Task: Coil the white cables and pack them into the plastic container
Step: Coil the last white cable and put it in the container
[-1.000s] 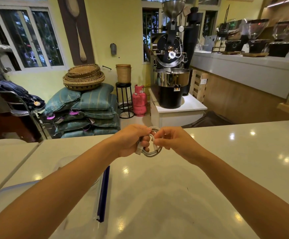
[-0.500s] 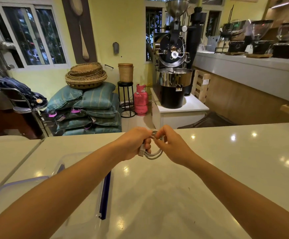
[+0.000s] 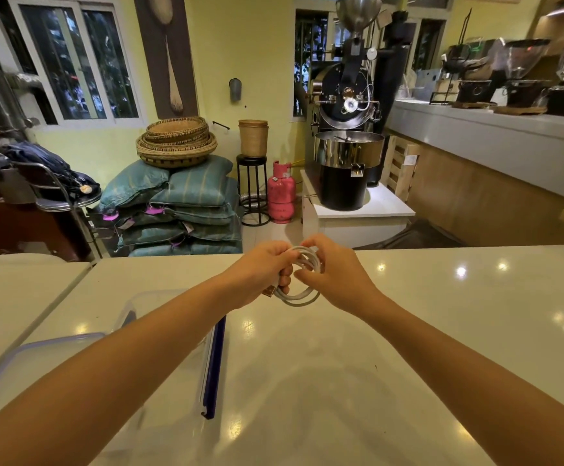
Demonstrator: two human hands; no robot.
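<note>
I count one white cable (image 3: 302, 292), wound into a small coil of several loops, and it is in the middle of the frame, between my two hands. My left hand (image 3: 262, 270) grips the left side of the coil, the fingers (image 3: 284, 281) curled around the loops, and one connector (image 3: 269, 292) sticks out below them. My right hand (image 3: 336, 277) pinches the right side of the coil, thumb on top and fingers bent inward. The lowest loop hangs under both hands; if it touches the surface (image 3: 442, 314) I cannot tell. Both forearms reach straight forward from the lower corners and meet near the far edge. There is one clear plastic container (image 3: 153, 295) at the lower left, partly under my left forearm, with one dark blue strip (image 3: 215, 361) on its right side. The cable is well apart from it.
</note>
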